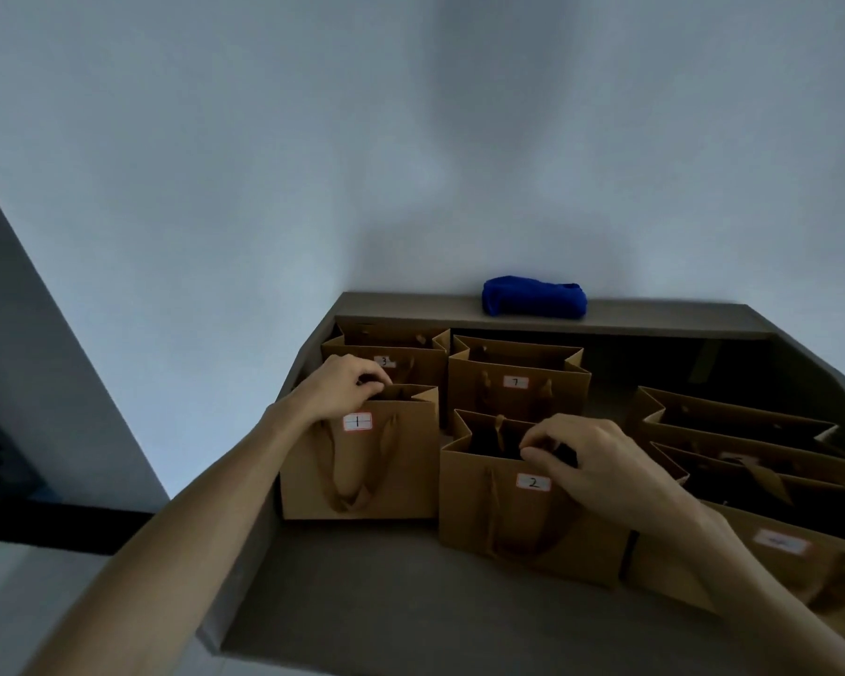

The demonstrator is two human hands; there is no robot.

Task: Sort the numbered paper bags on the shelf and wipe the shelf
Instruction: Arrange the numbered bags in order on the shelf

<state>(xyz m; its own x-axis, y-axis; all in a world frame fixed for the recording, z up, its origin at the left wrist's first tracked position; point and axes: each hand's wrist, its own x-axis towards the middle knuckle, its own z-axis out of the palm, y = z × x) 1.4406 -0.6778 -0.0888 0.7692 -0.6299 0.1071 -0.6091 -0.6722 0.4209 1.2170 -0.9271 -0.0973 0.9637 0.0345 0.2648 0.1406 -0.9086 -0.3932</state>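
Pale wall rises behind a grey shelf [386, 592], dim light over all of it. Left hand [335, 387] grips the top rim of bag 1 [362, 461] at its left rear corner, fingers curled over the edge into the mouth. Right hand [601, 468] pinches the front rim of bag 2 [523, 524] near its middle, thumb and fingertips bent down onto the paper, the rest of the hand lying across the bag's right side.

Bag 1 stands upright near the shelf's left edge, its white label and rope handle facing the front. Bag 2 stands upright just beside it to the right and a little nearer the front edge; whether the 2 touch I cannot tell. Behind bag 1, toward the back left corner, stands bag 3 [386, 356], its label partly hidden by the left hand. Bag 7 [518, 387] stands just right of bag 3, behind bag 2.

More brown bags [742, 431] crowd the shelf's right side, tilted or lying over, their labels hidden or blurred. Another bag [732, 568] sits at the front right under the right forearm, its label too smeared to read.

On the raised ledge [654, 317] along the back edge lies a folded blue cloth [532, 296], touching the wall or close to it.
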